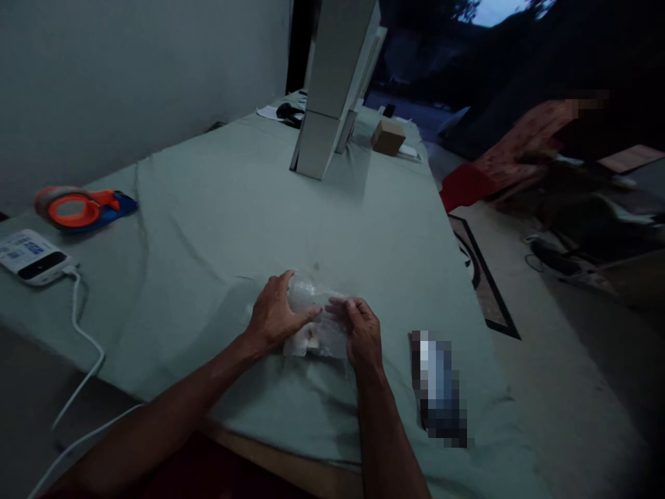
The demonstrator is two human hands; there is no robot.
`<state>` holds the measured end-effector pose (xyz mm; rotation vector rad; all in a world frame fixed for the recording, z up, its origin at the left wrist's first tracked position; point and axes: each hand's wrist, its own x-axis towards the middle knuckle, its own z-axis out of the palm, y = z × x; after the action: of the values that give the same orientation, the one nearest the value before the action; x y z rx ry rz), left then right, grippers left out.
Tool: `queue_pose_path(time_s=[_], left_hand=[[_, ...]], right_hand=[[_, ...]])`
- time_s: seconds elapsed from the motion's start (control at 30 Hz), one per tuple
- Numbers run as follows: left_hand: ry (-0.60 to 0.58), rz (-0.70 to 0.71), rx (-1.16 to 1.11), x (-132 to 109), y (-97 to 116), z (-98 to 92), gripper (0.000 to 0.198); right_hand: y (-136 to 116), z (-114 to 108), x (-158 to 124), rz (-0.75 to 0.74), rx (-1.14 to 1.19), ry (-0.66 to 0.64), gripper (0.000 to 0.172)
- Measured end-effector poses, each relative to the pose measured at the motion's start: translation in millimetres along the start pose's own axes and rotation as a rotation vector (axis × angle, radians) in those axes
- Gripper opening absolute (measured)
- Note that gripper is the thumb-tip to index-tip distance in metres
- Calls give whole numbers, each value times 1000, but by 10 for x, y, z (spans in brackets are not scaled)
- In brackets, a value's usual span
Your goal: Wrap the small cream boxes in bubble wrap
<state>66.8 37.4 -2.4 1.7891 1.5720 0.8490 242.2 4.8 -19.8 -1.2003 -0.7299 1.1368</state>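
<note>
A crumpled piece of clear plastic wrap (pixel 304 294), which looks like bubble wrap, lies on the cloth-covered table in front of me. Within its lower part there is a small pale item (pixel 312 338), too blurred to name. My left hand (pixel 275 312) is at the wrap's left side, thumb and fingers spread wide and touching it. On the right edge, my right hand (pixel 364 329) pinches the plastic between thumb and forefinger. Its other fingers show dimly through the film.
An orange and blue tape dispenser (pixel 77 208) and a white device (pixel 36 258) with a cable lie left. To the right is a pixelated object (pixel 439 388). A tall pale post (pixel 332 83) stands on the table, a cardboard box (pixel 388 137) beyond. A red chair (pixel 467 187) stands beside the table.
</note>
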Motion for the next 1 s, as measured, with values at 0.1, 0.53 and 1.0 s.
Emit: queue_pose_path(time_s=[0.1, 0.53, 1.0], left_hand=[[-44, 63, 192, -57, 68, 28, 85], [-62, -209, -448, 245, -215, -64, 37], [247, 83, -98, 63, -117, -146, 51]], right_hand=[[10, -2, -15, 16, 60, -114, 25], [6, -84, 58, 8, 4, 116, 35], [-218, -111, -43, -310, -507, 50, 32]])
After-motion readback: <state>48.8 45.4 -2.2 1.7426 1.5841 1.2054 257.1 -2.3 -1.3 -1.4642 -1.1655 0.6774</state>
